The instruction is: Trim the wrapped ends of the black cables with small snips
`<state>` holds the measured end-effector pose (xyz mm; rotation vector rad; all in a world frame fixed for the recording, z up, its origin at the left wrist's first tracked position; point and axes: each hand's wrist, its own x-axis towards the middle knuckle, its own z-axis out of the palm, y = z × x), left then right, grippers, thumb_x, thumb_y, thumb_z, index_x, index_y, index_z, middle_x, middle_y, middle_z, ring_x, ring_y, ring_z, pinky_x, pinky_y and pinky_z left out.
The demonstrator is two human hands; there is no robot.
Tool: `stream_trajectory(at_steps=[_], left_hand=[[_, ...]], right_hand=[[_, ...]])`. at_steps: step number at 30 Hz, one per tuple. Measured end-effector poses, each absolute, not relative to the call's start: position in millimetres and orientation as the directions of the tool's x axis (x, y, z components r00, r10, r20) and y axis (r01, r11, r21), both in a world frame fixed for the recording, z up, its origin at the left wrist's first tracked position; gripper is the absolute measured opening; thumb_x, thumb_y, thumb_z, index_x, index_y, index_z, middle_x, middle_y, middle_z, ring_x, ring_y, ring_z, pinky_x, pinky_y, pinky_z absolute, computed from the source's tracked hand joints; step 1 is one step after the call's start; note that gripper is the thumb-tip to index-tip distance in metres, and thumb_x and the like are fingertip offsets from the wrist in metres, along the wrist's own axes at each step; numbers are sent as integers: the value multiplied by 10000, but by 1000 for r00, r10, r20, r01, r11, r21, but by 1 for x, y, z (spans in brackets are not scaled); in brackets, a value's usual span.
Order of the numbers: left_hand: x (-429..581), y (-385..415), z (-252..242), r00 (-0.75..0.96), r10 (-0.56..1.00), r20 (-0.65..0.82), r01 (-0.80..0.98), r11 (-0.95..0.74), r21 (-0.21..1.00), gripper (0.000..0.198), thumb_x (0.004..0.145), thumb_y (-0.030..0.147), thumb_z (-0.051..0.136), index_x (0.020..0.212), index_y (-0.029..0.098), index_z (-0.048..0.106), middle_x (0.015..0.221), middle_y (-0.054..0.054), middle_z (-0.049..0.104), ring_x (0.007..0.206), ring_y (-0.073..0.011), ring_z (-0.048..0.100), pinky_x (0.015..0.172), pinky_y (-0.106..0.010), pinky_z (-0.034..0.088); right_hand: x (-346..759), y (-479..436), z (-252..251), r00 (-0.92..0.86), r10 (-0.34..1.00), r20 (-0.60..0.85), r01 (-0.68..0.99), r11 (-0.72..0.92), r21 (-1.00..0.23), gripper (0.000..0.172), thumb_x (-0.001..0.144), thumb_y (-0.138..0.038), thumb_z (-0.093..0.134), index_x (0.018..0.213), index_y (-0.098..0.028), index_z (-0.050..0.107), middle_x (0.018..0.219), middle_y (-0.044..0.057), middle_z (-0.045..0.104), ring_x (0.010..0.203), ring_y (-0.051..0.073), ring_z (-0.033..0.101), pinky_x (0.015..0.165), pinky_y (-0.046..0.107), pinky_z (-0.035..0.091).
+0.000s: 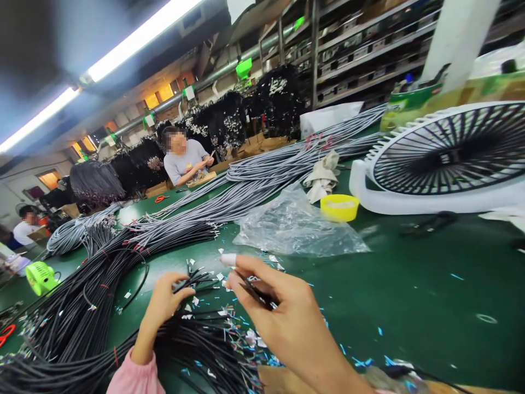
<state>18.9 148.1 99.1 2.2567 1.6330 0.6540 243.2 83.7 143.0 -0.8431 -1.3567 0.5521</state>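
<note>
My left hand (164, 300) is closed round the ends of several black cables (199, 280), thumb and fingers curled about them. To its right, my right hand (283, 312) holds a dark, narrow tool (260, 294) between thumb and fingers; a white cover sits on one fingertip. The tool's tip is hard to make out. Beneath my left hand lies a thick bundle of black cables (192, 339) with coloured wire ends. Scraps of white and blue litter the green table (410, 295) around both hands.
Long grey cables (262, 186) run across the table. A clear plastic bag (299, 224), a yellow ring (339, 208) and a large white fan (443, 156) stand beyond my right hand. A small green fan (41, 278) is at left. A person (184, 156) sits across the table.
</note>
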Motion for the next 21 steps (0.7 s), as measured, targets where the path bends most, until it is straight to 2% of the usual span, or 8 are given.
stream_trajectory(at_steps=[3,4,7,10,13,15,19,21], left_hand=[[1,154,87,99,970,222,883,-189,430,48,676,204,686,675,166,715,638,-71,687,644,-239,622,654,-321,459],[-1,153,83,73,970,232,888,-169,428,53,682,188,668,650,176,708,614,-58,683,622,-232,621,651,-315,456],[-2,148,77,8,956,293,883,-144,446,162,742,165,578,638,177,700,635,-70,688,651,-239,631,690,-333,451],[-1,144,81,-68,920,387,856,-146,496,215,793,192,507,733,147,708,709,-108,693,701,-251,637,705,-353,460],[4,142,91,-91,883,459,793,-214,570,267,822,248,475,864,118,705,742,-110,691,651,-221,635,579,-299,487],[11,140,101,-45,866,499,733,-310,605,275,828,264,474,881,131,709,752,-88,691,631,-188,630,516,-250,489],[31,133,116,74,808,584,618,-497,609,212,800,224,527,819,165,730,753,-64,701,678,-172,626,552,-232,497],[39,130,119,121,784,609,567,-558,606,187,788,196,550,788,168,735,731,-62,701,654,-165,620,564,-235,494]], right_hand=[[243,83,142,94,774,626,127,614,-779,246,782,-178,482,936,-156,673,661,26,688,530,153,635,510,238,523],[242,84,142,65,777,627,147,614,-776,247,784,-179,469,921,-146,672,654,32,686,526,156,629,511,245,518],[238,86,140,-39,772,634,210,627,-750,269,789,-169,424,893,-141,670,644,40,680,536,165,618,517,260,497],[233,92,135,-130,761,635,281,642,-713,325,778,-142,376,914,-145,671,666,50,681,595,183,631,554,277,494],[228,98,129,-191,772,606,353,630,-691,332,751,-137,374,881,-143,680,673,63,680,630,205,634,602,308,507],[224,101,125,-196,779,595,362,621,-695,306,761,-142,393,848,-167,686,691,55,678,632,202,627,618,308,507],[216,103,117,-95,821,564,341,559,-756,225,823,-264,468,769,-198,677,684,29,662,589,182,595,564,277,489],[212,103,113,-41,838,544,341,523,-781,255,829,-340,493,698,-203,663,633,19,641,555,176,570,521,266,468]])
